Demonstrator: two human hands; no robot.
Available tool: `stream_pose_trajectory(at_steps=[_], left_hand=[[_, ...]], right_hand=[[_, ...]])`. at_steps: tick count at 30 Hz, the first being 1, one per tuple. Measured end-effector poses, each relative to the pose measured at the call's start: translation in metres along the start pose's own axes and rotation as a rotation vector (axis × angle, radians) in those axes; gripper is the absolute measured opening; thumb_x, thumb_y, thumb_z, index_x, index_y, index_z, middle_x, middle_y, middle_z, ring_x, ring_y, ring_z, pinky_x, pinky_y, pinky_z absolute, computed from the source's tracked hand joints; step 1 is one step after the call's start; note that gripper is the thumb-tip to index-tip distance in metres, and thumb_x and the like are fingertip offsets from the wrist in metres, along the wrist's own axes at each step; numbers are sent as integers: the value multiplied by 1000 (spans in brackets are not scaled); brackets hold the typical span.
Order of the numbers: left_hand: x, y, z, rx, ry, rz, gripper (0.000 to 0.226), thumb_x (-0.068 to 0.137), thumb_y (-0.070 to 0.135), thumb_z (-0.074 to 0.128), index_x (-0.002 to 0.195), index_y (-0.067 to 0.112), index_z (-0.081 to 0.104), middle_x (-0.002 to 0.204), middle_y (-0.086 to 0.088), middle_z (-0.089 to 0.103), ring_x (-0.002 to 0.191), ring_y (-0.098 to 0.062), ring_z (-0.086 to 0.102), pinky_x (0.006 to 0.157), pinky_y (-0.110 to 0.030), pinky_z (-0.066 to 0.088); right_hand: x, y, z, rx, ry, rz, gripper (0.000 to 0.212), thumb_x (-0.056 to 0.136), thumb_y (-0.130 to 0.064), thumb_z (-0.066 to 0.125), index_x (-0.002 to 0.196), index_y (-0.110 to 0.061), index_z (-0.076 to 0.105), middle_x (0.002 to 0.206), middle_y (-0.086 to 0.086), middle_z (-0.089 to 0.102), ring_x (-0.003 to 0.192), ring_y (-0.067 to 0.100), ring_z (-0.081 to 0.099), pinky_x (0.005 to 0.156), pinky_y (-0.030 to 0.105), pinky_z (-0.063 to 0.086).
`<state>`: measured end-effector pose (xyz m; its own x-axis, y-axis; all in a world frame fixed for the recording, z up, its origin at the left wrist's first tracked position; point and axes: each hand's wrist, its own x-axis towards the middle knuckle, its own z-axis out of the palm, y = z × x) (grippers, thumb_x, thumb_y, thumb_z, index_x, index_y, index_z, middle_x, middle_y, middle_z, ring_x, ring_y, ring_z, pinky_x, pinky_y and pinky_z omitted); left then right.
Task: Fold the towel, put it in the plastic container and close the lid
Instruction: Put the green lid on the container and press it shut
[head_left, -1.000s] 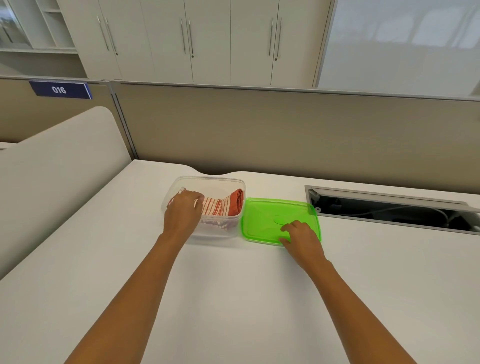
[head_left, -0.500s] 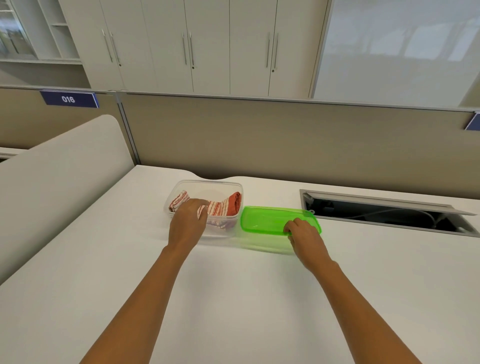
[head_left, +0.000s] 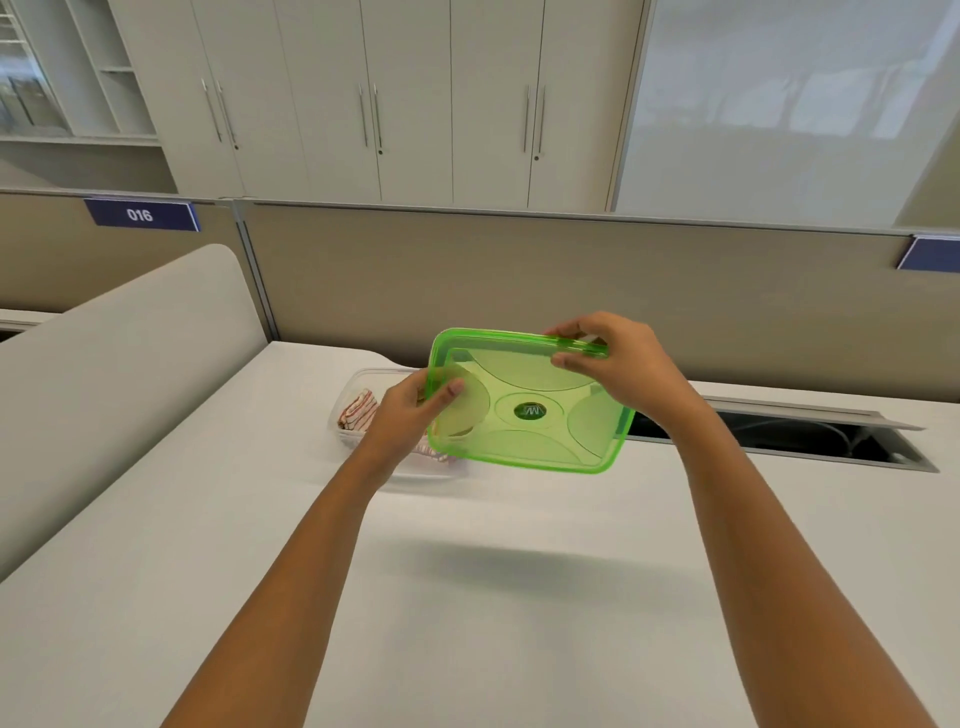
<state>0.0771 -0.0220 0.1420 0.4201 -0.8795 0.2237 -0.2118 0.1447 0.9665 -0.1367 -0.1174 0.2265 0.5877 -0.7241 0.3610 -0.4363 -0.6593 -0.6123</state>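
Room: white cupboards (head_left: 363, 98) with long bar handles are seen along the far wall, well beyond the container, and a frosted glass panel (head_left: 789, 104) is set to the right of them.
Partition: a beige screen (head_left: 519, 291) is stood behind the container; a blue plate marked 016 (head_left: 141, 214) is fixed to its top edge on the far left.
Table: a white table (head_left: 467, 597) is spread under the container and toward the camera; an open cable slot (head_left: 779, 436) is cut into it to the right of the container.
Container: a clear plastic container (head_left: 358, 384) is rested on the table, left of centre, with its right part hidden behind the lid.
Lid: a translucent green lid (head_left: 524, 410) is held in the air above and to the right of the container, tilted toward the camera, with a round emblem seen at its centre.
Right hand: the right hand (head_left: 618, 364) is clamped on the lid's far right edge, thumb in front and fingers behind.
Left hand: the left hand (head_left: 410, 415) is closed on the lid's left edge, over the container.
Towel: a folded red-and-white striped towel (head_left: 357, 417) is laid inside the container, partly covered by the left hand.
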Motion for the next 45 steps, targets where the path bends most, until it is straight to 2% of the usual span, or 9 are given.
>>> stream_pose_trajectory(at_steps=[8, 12, 16, 21, 26, 33, 38, 42, 45], left_hand=[[0, 3, -20, -245, 144, -108, 14, 92, 27, 53, 91, 17, 62, 74, 7, 70, 61, -5, 70, 53, -23, 57], [9, 0, -30, -280, 221, -192, 21, 92, 25, 53, 111, 15, 55, 86, 0, 65, 57, -7, 69, 52, -22, 57], [19, -6, -36, -294, 342, -310, 30, 93, 17, 52, 122, 10, 53, 86, 0, 63, 69, -14, 62, 63, -27, 53], [15, -20, -45, -109, 254, -296, 34, 93, 5, 45, 124, 8, 57, 108, -8, 60, 87, -19, 58, 73, -26, 47], [11, -35, -57, -40, 152, -312, 43, 94, 14, 49, 137, 17, 47, 134, 1, 54, 121, -16, 50, 99, -29, 40], [6, -43, -61, -185, 212, -280, 35, 93, 2, 46, 127, 1, 53, 112, -11, 61, 96, -21, 57, 84, -30, 46], [18, -51, -69, -52, 376, -243, 33, 90, 5, 51, 122, 6, 60, 112, -9, 63, 102, -22, 55, 96, -36, 42], [30, -52, -74, 183, 482, -271, 34, 93, 16, 48, 123, 15, 61, 120, -5, 63, 107, -22, 56, 88, -28, 40], [38, -51, -75, 298, 525, -303, 37, 93, 16, 46, 127, 10, 58, 133, -10, 57, 122, -29, 51, 94, -30, 39]], right_hand=[[-5, 29, 38, 307, 313, 214, 56, 82, -29, 69, 132, -22, 46, 127, 0, 51, 100, 11, 55, 86, 27, 43], [-17, 37, 70, 682, 201, 424, 55, 84, -24, 67, 133, -20, 42, 125, 6, 57, 84, 5, 61, 67, 25, 53], [-19, 41, 94, 760, 205, 478, 49, 87, -14, 62, 132, -19, 44, 121, 9, 58, 80, 8, 63, 60, 23, 55], [-14, 44, 112, 744, 193, 550, 45, 88, -10, 59, 131, -17, 46, 126, 10, 55, 82, 11, 60, 58, 20, 50], [-5, 48, 125, 756, 199, 616, 42, 90, -9, 55, 131, -17, 47, 129, 11, 56, 101, 22, 58, 88, 34, 51], [12, 49, 133, 1177, 266, 805, 45, 94, 3, 44, 137, -9, 43, 127, 15, 55, 85, 20, 61, 69, 27, 50], [26, 45, 148, 907, 222, 703, 43, 92, -1, 42, 133, -12, 47, 126, 8, 56, 110, 26, 57, 91, 32, 45], [37, 31, 154, 736, 184, 611, 34, 90, 0, 43, 118, -9, 59, 110, 9, 59, 97, 28, 58, 82, 29, 44], [49, 28, 166, 580, 148, 575, 30, 85, -3, 45, 111, -7, 62, 122, 21, 53, 104, 34, 58, 85, 34, 47]])
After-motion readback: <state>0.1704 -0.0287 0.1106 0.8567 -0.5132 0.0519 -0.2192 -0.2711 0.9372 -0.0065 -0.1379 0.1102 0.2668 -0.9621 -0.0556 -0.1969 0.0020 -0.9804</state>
